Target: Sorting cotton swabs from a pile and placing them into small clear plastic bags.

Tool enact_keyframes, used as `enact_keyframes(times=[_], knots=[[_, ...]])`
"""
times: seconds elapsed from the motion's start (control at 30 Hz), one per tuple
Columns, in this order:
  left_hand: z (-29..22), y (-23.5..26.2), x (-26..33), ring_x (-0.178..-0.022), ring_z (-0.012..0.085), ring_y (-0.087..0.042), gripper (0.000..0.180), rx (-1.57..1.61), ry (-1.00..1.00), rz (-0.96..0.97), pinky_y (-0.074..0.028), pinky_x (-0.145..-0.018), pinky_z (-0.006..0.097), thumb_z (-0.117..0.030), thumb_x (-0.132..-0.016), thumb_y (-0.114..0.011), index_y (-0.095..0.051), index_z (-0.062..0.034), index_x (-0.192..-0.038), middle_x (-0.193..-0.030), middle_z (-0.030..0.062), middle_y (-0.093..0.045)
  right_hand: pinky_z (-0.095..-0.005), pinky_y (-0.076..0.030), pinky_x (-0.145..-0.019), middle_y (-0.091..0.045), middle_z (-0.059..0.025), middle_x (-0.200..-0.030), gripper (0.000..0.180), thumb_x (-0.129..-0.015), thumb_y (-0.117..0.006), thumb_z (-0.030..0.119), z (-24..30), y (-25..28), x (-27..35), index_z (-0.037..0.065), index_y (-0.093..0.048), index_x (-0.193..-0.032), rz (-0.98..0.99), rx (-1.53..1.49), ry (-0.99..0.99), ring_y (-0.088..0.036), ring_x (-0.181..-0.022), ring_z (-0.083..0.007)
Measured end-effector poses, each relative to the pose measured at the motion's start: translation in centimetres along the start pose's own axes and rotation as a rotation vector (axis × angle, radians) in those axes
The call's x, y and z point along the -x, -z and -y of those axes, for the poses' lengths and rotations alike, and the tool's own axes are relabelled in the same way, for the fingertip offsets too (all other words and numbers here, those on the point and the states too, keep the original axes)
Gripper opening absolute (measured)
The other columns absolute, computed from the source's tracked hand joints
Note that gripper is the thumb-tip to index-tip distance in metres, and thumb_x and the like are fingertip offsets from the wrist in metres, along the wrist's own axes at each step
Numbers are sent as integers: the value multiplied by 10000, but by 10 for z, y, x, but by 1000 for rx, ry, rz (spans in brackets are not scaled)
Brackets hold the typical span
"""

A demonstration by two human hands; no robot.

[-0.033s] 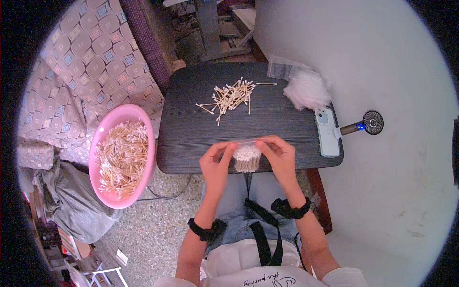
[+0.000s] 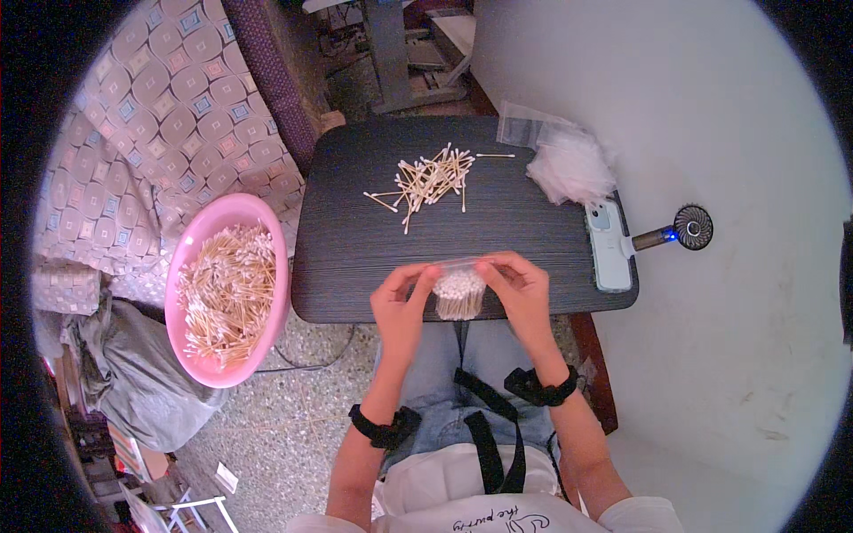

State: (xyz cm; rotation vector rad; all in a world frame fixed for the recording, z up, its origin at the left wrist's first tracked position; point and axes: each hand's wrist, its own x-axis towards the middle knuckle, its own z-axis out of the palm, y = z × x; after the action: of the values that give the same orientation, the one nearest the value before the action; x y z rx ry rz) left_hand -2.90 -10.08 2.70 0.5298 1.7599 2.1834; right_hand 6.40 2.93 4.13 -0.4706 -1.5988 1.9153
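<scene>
Found midway along the near edge of the desk: a clear bag, packed with upright swabs, heads grouped toward the mouth, sticks side by side below. Gripped at one side of the mouth by the left hand, at the other by the right hand; in both cases closed to a pinch on the film. Judged to be held by both sides to keep the thin mouth straight and the contents standing. Not determinable whether touching the desk or just above it.

Recorded toward the far edge: loose swabs, heaped crosswise, probably so placed for reach by either hand. At the far right corner: spare bags, piled loosely, without visible contents. Along the right edge: a phone, lying flat, with a fan projecting outward beside it; support of the latter not visible.

Noted just beyond the left edge: a pink basin, amply filled with mixed swabs lying in all directions; likely set there for easy reach.
</scene>
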Motion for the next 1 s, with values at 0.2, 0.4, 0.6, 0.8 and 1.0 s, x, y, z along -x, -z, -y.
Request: enact_keyframes(times=[0.2,0.4,0.6,0.8,1.0], knots=[[-8,0,-3,-826,99,-589,126,-23,1,43,-460,-764,234,-88,-855,-658,-645,22,-915,-889,44,-653,-237,-464,-788,-644,-53,-919,104,-847,-648,37,-2,3,-2,-29,-642,-928,-18,7,-10,-585,-848,-101],[-12,-8,-8,-945,137,-603,129,189,-30,125,-451,-857,265,-90,-873,-630,-643,17,-943,-988,91,-666,-240,-454,-809,-639,-46,-920,114,-860,-633,47,2,-1,-4,-23,-630,-949,-7,17,7,-576,-878,-99],[-8,-4,-9,-980,148,-604,167,11,-35,247,-450,-881,283,-89,-860,-640,-657,7,-995,-1030,101,-668,-235,-461,-802,-641,-59,-950,117,-857,-626,22,9,3,-1,-23,-630,-965,-29,-13,-4,-587,-875,-110],[-11,-3,-8,-938,146,-619,149,-6,-42,223,-462,-856,274,-92,-855,-650,-668,6,-966,-990,95,-678,-222,-463,-772,-627,-51,-915,85,-853,-627,11,8,13,-5,-20,-618,-932,25,67,56,-584,-841,-97],[-10,-6,-8,-940,143,-617,142,6,-67,239,-462,-853,268,-77,-851,-650,-668,7,-964,-982,93,-680,-212,-445,-768,-570,-8,-904,50,-867,-606,16,2,14,-6,-6,-566,-888,48,121,98,-549,-865,-73]])
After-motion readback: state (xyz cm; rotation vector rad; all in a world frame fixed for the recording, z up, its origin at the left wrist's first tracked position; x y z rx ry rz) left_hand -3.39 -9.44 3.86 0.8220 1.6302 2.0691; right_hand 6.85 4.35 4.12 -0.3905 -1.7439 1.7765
